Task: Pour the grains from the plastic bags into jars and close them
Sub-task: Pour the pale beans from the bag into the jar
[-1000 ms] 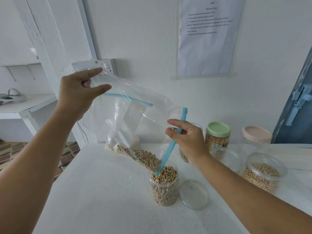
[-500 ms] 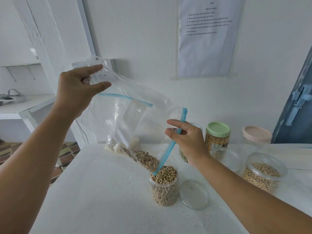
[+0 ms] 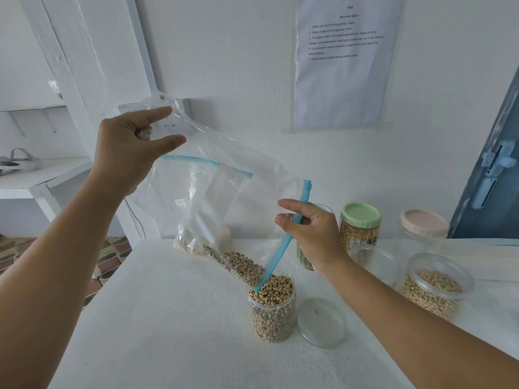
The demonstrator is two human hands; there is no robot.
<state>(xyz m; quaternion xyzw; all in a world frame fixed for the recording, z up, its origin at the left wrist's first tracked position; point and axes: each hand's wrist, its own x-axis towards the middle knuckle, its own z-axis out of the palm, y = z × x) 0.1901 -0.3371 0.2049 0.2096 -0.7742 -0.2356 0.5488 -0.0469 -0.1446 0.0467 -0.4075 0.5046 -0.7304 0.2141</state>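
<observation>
A white textured wall (image 3: pixel 238 66) fills the back, with a printed sheet (image 3: pixel 342 63) taped flat to it at upper right. A blue-grey door (image 3: pixel 494 178) with a latch stands at the right edge. At left, white beams (image 3: pixel 73 60) rise beside a white shelf (image 3: pixel 42 175). Patterned floor tiles (image 3: pixel 112 254) show below it. A white table (image 3: pixel 168 318) spans the foreground in soft, even light.

Both forearms were bare right down to the wrists, no sleeves in view. Left hand (image 3: pixel 132 153) wore no ring, watch or glove, w/ nothing at the wrist either. Right hand (image 3: pixel 311 234) was the same: no jewellery, no strap, no covering. Nails on both looked short & plain, though too small to tell more. Upper arms & shoulders were out of frame.
</observation>
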